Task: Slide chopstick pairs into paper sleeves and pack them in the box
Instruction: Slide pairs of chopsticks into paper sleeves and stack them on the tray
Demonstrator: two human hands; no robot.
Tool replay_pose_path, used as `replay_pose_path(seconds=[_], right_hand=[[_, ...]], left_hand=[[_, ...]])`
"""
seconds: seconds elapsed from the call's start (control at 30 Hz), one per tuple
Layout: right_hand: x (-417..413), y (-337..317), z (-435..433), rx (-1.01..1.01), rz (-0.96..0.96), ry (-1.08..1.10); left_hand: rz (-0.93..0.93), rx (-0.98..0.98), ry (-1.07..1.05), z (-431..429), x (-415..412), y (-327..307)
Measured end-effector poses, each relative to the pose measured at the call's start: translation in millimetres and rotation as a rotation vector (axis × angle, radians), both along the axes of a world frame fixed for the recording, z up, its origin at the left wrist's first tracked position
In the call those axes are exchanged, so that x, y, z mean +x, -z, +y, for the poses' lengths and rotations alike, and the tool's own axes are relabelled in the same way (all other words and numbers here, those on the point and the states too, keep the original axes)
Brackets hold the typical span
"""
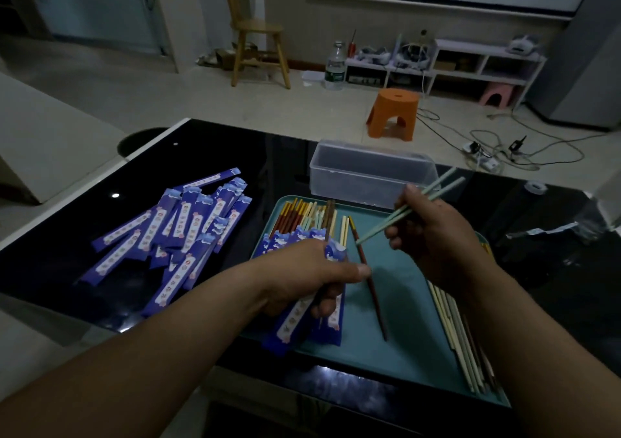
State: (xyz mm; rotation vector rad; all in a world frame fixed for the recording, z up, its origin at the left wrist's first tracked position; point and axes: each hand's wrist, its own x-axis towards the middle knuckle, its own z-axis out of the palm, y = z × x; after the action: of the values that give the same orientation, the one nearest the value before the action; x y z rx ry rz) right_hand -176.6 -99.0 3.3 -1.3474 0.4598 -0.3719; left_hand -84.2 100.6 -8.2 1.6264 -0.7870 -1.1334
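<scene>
The left hand [302, 276] curls its fingers round a brown chopstick [328, 222], with filled sleeves [292, 320] under them on the tray [386, 347]. The right hand [433, 236] pinches two pale green chopsticks [437, 195]. The clear box [369, 172] stands just beyond its fingers on the bench [235, 155].

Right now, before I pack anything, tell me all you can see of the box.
The box is a long, clear plastic tub, rounded corners, no lid on, upright on the black table just behind the teal tray. It looks empty. The green chopsticks in the right hand cross its right end in view; contact unclear.
</scene>
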Motion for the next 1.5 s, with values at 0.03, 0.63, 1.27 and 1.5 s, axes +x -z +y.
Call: replay_pose_path(seconds=[0.03, 0.63, 1.27, 1.5], right_hand=[[-1.3, -2.0, 1.7, 0.030, -0.019, -0.042], [0.6, 1.2, 12.7, -0.033, 0.003, -0.179], [2.6, 8.5, 34.0, -0.389, 0.096, -0.051], [5.0, 11.3, 50.4, -0.385, 0.115, -0.191]], left_hand=[[0.010, -0.004, 0.014, -1.5, -1.5, 0.4], [0.141, 0.001, 0.092, -0.6, -5.9, -3.9], [0.258, -0.019, -0.005, -5.3, -8.6, 4.2], [0.344, -0.055, -0.161, -9.2, -5.5, 2.8]])
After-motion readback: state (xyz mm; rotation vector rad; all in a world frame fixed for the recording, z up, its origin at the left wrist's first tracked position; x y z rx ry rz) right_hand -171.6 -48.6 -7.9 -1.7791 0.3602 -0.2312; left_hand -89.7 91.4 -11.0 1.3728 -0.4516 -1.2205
